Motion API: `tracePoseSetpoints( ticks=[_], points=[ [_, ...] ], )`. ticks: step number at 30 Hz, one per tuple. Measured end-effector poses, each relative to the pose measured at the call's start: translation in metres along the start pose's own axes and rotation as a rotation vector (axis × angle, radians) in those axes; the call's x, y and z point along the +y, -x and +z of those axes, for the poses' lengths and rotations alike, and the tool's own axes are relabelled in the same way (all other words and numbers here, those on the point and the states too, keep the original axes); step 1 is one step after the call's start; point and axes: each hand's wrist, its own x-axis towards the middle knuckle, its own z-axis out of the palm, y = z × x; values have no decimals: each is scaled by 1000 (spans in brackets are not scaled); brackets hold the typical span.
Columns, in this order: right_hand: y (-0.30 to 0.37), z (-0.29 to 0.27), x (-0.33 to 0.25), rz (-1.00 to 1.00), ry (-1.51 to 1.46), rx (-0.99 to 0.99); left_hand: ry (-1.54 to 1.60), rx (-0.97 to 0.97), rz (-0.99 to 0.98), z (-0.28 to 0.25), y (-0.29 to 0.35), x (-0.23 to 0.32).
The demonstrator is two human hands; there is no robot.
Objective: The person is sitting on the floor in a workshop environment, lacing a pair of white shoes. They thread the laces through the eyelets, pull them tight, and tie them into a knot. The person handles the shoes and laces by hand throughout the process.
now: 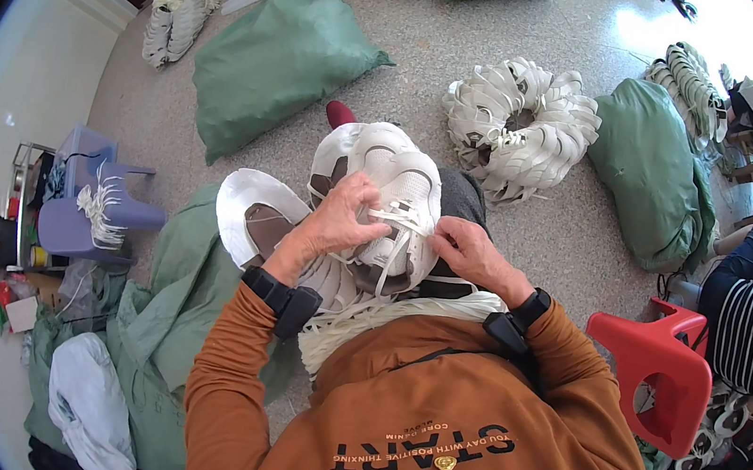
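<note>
A white and grey shoe upper lies across my lap, with a white shoelace threaded over its tongue. From the left, my left hand reaches over the upper, thumb and forefinger closed on the shoelace. At the upper's right edge, my right hand is closed in a pinch; the lace runs towards its fingertips, which are partly hidden. More white uppers lie under and beside my left hand, one with a brown lining. A bunch of loose white laces rests on my lap.
Green sacks stand ahead and at the right. A ring of white uppers lies on the floor. A red stool is at my right, a purple chair with laces at my left. Another person in stripes sits at far right.
</note>
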Motion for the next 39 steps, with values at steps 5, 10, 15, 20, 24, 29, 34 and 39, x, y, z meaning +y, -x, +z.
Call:
tracePoseSetpoints(
  ticks=[5,10,15,20,24,29,34,39],
  points=[
    [10,-13,-10,-5,-18,-78,-121,-76,-84,1,-5,-1],
    [39,-30,-5,21,3,-106,-70,-98,-123,0,-2,-2],
    [51,-29,-8,42,-63,-196,-168,-76,-120,4,-1,2],
    [60,-27,3,119,-80,-257,-219,-11,-120,10,2,9],
    [47,-15,-15,110,-134,-174,-413,112,-160,25,-4,23],
    [40,-11,-23,16,-88,-252,-395,119,-202,26,-5,30],
    [44,-31,-16,195,-267,-165,-299,246,-11,21,19,36],
    [46,-47,-30,236,-737,-8,-726,192,101,46,41,64]
  ],
)
